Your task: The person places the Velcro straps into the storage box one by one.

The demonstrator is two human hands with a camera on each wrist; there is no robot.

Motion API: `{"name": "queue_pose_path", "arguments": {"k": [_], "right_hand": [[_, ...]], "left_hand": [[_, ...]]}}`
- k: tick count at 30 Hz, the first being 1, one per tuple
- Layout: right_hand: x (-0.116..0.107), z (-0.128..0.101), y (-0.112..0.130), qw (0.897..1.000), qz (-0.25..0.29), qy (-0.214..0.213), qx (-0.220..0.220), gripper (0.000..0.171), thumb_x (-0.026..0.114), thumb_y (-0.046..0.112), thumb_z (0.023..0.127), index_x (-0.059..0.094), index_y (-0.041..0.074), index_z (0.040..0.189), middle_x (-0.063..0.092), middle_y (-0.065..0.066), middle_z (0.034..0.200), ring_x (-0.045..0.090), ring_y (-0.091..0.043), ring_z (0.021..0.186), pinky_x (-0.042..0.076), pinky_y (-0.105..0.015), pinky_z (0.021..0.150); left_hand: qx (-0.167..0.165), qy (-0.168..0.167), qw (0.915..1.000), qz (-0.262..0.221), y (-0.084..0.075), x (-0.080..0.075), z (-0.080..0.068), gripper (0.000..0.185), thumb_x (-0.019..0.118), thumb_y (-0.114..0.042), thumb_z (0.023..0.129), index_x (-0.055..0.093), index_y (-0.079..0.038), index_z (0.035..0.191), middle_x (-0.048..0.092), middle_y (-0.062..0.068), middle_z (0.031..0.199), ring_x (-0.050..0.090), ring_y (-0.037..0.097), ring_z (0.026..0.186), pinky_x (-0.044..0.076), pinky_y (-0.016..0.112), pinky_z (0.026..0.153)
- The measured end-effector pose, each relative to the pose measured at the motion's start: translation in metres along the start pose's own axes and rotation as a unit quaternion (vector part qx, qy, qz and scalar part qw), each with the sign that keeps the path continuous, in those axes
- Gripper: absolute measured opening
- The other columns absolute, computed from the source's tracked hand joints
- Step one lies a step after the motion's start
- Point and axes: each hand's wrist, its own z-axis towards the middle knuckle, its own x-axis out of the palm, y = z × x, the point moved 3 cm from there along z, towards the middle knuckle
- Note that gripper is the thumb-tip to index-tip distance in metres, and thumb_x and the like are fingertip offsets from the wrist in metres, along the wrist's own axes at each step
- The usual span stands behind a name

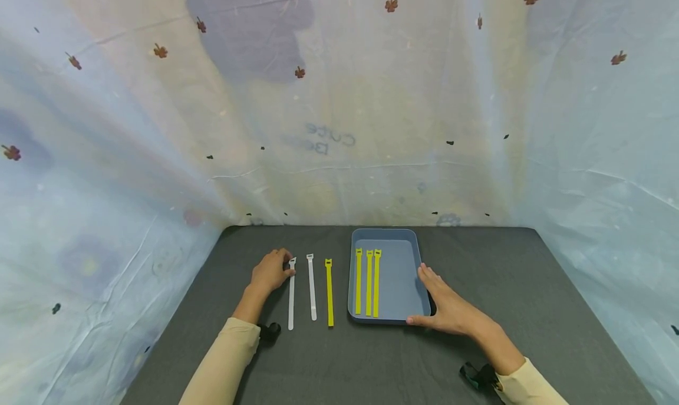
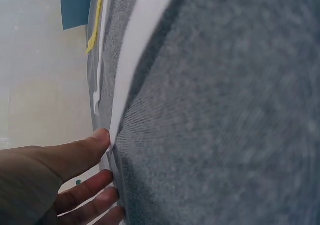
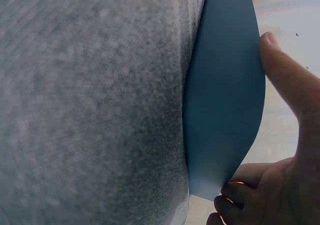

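Observation:
My left hand [image 1: 273,269] rests on the dark grey table [image 1: 477,275], its thumb tip touching the far end of a white strap [image 1: 291,296]. In the left wrist view that white strap [image 2: 135,50] lies flat by my left hand [image 2: 102,160], whose fingers look fairly straight. A second white strap [image 1: 312,287] and a yellow strap [image 1: 329,293] lie parallel to its right. My right hand [image 1: 445,308] holds the near right corner of a blue tray [image 1: 403,275], fingers along its right wall. The right wrist view shows the blue tray [image 3: 225,95] against my right hand [image 3: 252,120]. Three yellow straps [image 1: 368,282] lie side by side in the tray.
A pale printed cloth backdrop [image 1: 339,128] encloses the table at the back and on both sides. Bare table surface stretches right of the tray and along the near edge [image 1: 371,369].

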Motion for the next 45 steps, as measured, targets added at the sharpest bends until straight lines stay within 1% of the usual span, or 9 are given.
{"name": "queue_pose_path", "arguments": {"k": [5,10,16,21,25,28,31,38,45], "right_hand": [[0.001,-0.001,0.0,1.0,-0.008,-0.008,-0.011,0.129,0.081,0.068,0.087,0.014,-0.006,0.169,0.008,-0.025,0.178,0.01,-0.05,0.163,0.022,-0.074,0.125],[0.004,0.0,0.0,0.999,-0.022,-0.018,-0.022,0.128,0.079,0.069,0.088,0.016,-0.007,0.168,0.01,-0.026,0.177,0.011,-0.048,0.163,0.02,-0.07,0.127],[0.004,0.0,0.001,0.999,-0.038,-0.027,-0.021,0.128,0.077,0.072,0.088,0.017,-0.007,0.168,0.011,-0.026,0.177,0.013,-0.048,0.163,0.022,-0.069,0.127],[0.005,0.0,0.004,0.999,-0.044,-0.029,-0.015,0.129,0.076,0.074,0.087,0.017,-0.007,0.169,0.011,-0.026,0.177,0.013,-0.048,0.163,0.022,-0.068,0.127],[0.006,0.001,0.004,0.998,-0.052,-0.03,-0.013,0.129,0.075,0.075,0.087,0.017,-0.007,0.168,0.011,-0.026,0.177,0.013,-0.047,0.163,0.021,-0.067,0.128],[0.005,0.001,0.005,0.998,-0.057,-0.032,-0.012,0.129,0.075,0.076,0.087,0.018,-0.007,0.168,0.012,-0.027,0.177,0.014,-0.047,0.163,0.022,-0.067,0.128],[0.006,0.0,0.005,0.997,-0.063,-0.035,-0.012,0.13,0.074,0.077,0.087,0.019,-0.008,0.168,0.013,-0.027,0.177,0.015,-0.047,0.163,0.023,-0.066,0.128],[0.007,0.0,0.007,0.996,-0.077,-0.043,-0.009,0.129,0.074,0.077,0.087,0.019,-0.009,0.167,0.014,-0.027,0.176,0.016,-0.047,0.162,0.023,-0.065,0.128],[0.004,-0.001,0.013,0.997,-0.071,-0.042,-0.002,0.13,0.076,0.075,0.086,0.019,-0.009,0.167,0.013,-0.028,0.176,0.015,-0.048,0.162,0.022,-0.066,0.129]], "left_hand": [[-0.002,-0.015,0.9997,-0.021,-0.001,0.001,-0.001,0.039,0.087,-0.021,0.093,0.065,-0.008,0.123,0.068,0.009,0.114,0.067,0.033,0.108,0.059,0.057,0.085],[0.003,-0.026,0.9987,-0.044,-0.002,0.0,-0.002,0.04,0.088,-0.016,0.092,0.062,-0.01,0.121,0.069,0.003,0.1,0.066,0.023,0.087,0.056,0.047,0.07],[0.009,-0.026,0.9977,-0.061,-0.003,0.001,-0.004,0.035,0.081,-0.012,0.098,0.058,-0.012,0.124,0.068,0.001,0.096,0.062,0.018,0.074,0.05,0.039,0.06],[0.003,-0.03,0.994,-0.105,-0.002,0.003,-0.003,0.035,0.077,-0.01,0.1,0.058,-0.013,0.13,0.071,0.003,0.098,0.064,0.02,0.076,0.051,0.043,0.064],[-0.003,-0.023,0.9883,-0.151,-0.002,0.002,-0.004,0.039,0.077,-0.01,0.101,0.059,-0.009,0.136,0.076,0.007,0.102,0.07,0.022,0.082,0.057,0.044,0.071],[-0.004,-0.017,0.9817,-0.19,-0.004,-0.001,-0.006,0.035,0.077,-0.009,0.101,0.062,-0.003,0.132,0.076,0.01,0.104,0.072,0.023,0.085,0.059,0.043,0.073],[0.005,-0.016,0.9761,-0.217,-0.007,-0.005,-0.008,0.026,0.077,-0.008,0.1,0.067,0.001,0.122,0.076,0.012,0.102,0.073,0.024,0.087,0.06,0.041,0.072],[0.022,-0.01,0.9719,-0.234,-0.015,-0.016,-0.014,0.015,0.077,-0.015,0.102,0.072,-0.006,0.112,0.076,0.007,0.103,0.074,0.021,0.093,0.061,0.039,0.078],[0.037,-0.001,0.9634,-0.266,-0.025,-0.028,-0.022,0.013,0.075,-0.016,0.104,0.072,-0.006,0.112,0.076,0.005,0.097,0.074,0.027,0.088,0.06,0.039,0.072]]}}
